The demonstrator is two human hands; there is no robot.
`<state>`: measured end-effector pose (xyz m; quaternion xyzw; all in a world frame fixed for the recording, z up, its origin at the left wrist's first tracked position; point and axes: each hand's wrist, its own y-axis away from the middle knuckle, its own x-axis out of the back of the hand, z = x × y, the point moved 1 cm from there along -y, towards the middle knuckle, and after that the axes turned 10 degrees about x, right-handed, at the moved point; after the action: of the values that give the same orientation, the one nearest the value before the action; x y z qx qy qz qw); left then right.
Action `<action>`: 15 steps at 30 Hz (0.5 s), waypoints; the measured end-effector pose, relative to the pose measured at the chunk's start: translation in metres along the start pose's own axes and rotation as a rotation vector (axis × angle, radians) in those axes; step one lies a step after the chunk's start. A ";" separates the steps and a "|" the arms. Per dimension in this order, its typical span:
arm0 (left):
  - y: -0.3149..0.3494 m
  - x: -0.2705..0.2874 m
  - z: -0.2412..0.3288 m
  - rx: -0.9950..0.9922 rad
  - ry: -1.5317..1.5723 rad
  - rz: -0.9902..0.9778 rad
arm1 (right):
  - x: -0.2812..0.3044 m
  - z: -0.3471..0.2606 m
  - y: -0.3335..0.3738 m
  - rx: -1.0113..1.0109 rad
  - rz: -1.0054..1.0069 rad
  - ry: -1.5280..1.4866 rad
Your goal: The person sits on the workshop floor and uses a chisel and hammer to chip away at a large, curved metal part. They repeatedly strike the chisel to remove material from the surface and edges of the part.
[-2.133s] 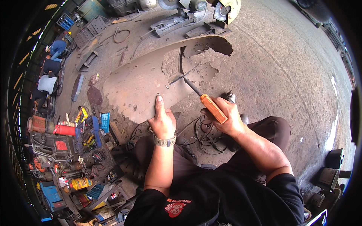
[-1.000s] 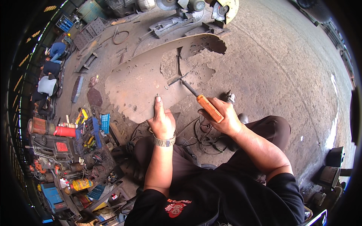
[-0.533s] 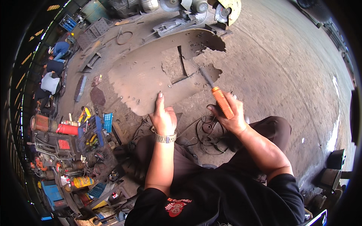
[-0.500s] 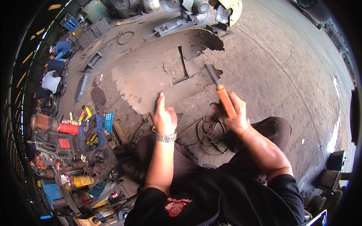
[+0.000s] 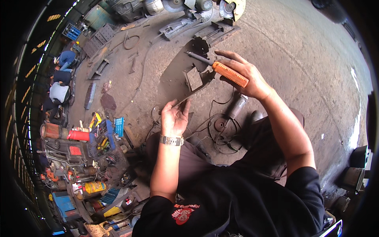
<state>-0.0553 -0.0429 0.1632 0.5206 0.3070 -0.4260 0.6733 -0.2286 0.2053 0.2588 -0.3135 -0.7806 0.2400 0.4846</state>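
A thin dark metal sheet [image 5: 171, 81] with a rectangular cut-out and a ragged far end stands tilted in front of me. My left hand [image 5: 175, 116], palm up, grips its near edge between thumb and fingers. An orange-handled tool [image 5: 229, 74] with a dark metal shaft is in my right hand [image 5: 254, 81], which is closed round the handle with some fingers reaching forward. The shaft's tip lies over the far part of the sheet, by the cut-out; whether it touches, I cannot tell. An angle grinder [image 5: 239, 106] with its cable lies on the floor by my right leg.
To the left are an open blue toolbox [image 5: 104, 138], a red cylinder [image 5: 79, 135], a yellow bottle [image 5: 94, 187] and piled tools. Cut-off machines [image 5: 233, 10] stand ahead beside a steel channel [image 5: 223, 33]. Several people [image 5: 59, 93] crouch far left.
The sheet has tipped from broadly facing me to a steeper slant. My left hand has turned palm up at its edge. My right hand has moved forward with the tool, whose shaft now points left.
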 end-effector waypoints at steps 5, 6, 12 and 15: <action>0.010 -0.005 -0.003 0.148 0.087 -0.072 | 0.008 0.002 -0.033 0.162 -0.034 -0.029; 0.010 -0.005 -0.004 0.160 0.068 -0.100 | 0.007 0.004 -0.038 0.203 -0.040 -0.023; 0.012 0.001 -0.014 0.253 0.021 -0.115 | -0.009 0.028 -0.038 -0.172 0.006 -0.363; 0.028 -0.016 -0.031 0.325 -0.167 -0.187 | -0.010 0.046 -0.037 -0.224 0.024 -0.417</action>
<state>-0.0364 -0.0064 0.1809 0.5544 0.2242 -0.5722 0.5612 -0.2767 0.1699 0.2587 -0.3181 -0.8819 0.2169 0.2721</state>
